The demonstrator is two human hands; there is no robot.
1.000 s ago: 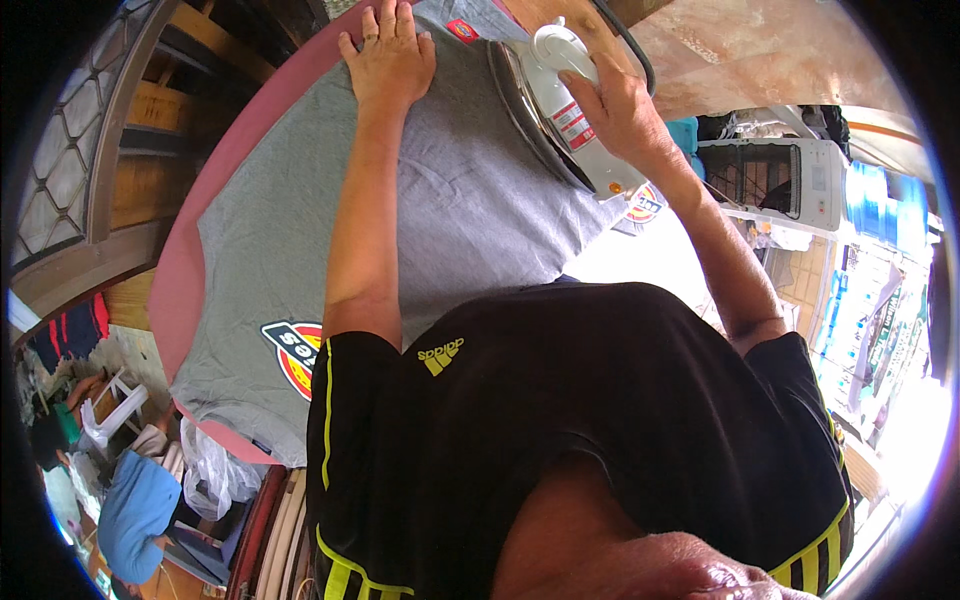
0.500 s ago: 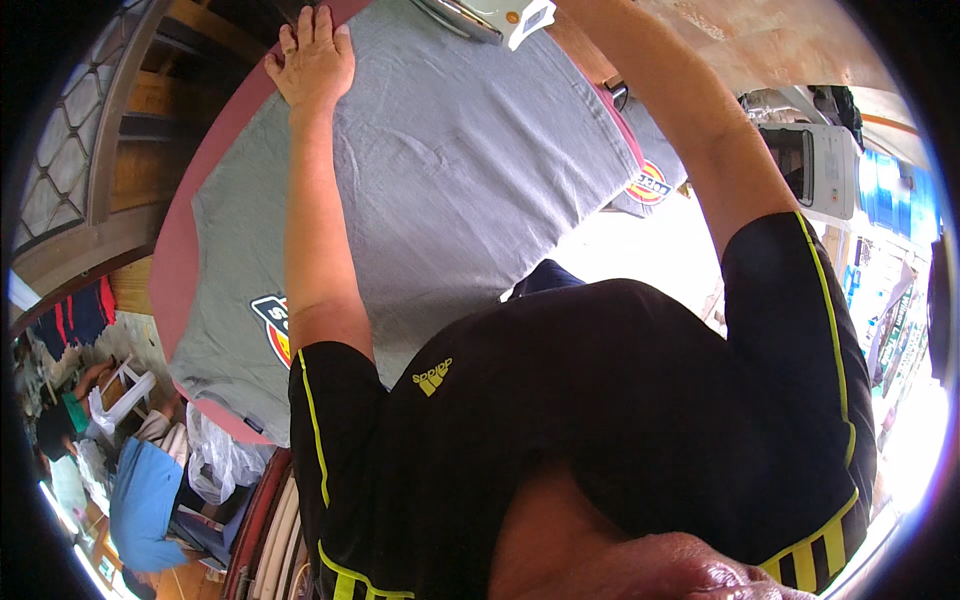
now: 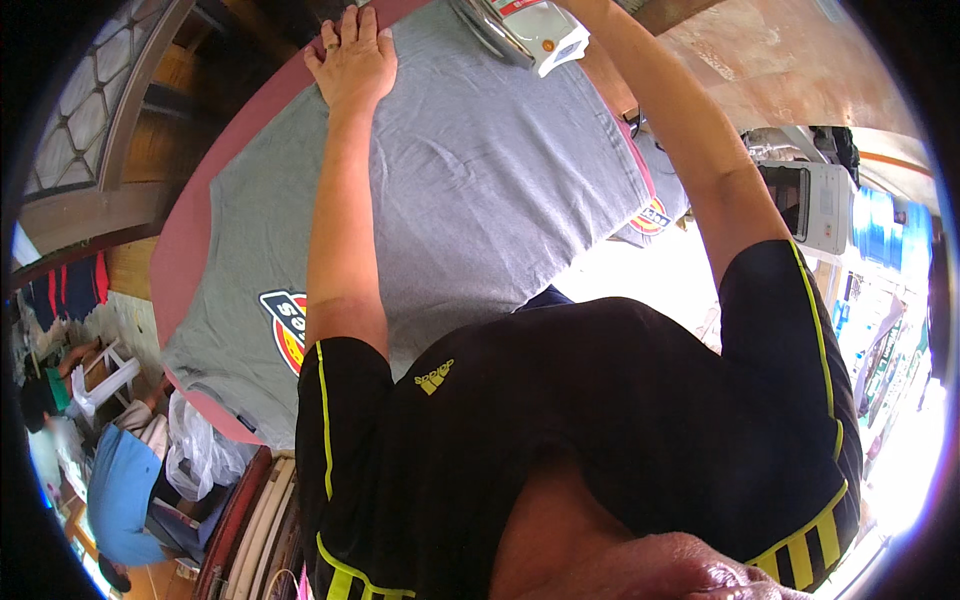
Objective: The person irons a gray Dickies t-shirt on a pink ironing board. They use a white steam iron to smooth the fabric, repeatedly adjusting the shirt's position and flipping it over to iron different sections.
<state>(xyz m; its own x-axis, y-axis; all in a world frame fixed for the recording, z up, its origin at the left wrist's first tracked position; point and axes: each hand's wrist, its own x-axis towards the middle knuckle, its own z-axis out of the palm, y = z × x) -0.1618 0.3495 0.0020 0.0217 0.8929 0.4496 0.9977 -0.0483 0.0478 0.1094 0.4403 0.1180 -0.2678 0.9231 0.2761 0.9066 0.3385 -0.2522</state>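
A grey T-shirt (image 3: 480,180) with a round-and-angular coloured patch lies spread over a reddish ironing surface (image 3: 180,260). My left hand (image 3: 358,62) rests palm down at the shirt's far edge, fingers stretched out. At the top edge stands an electric iron (image 3: 545,40) with a metal soleplate and a white heel, on the shirt's far right part. My right forearm (image 3: 660,90) reaches up beside the iron and leaves the picture at the top; the right hand itself is outside it. Small creases show in the cloth between hand and iron.
More grey cloth (image 3: 655,205) with a similar patch hangs past the right edge. A white microwave-like appliance (image 3: 825,210) stands farther right. At the lower left are a clear plastic bag (image 3: 200,445), a white stool (image 3: 105,378) and a person in blue (image 3: 122,490). A wooden lattice frame (image 3: 90,110) borders the left.
My left hand has moved right along the shirt's far edge. More of the iron shows, lower and farther right in the picture. The whole view has also shifted a little.
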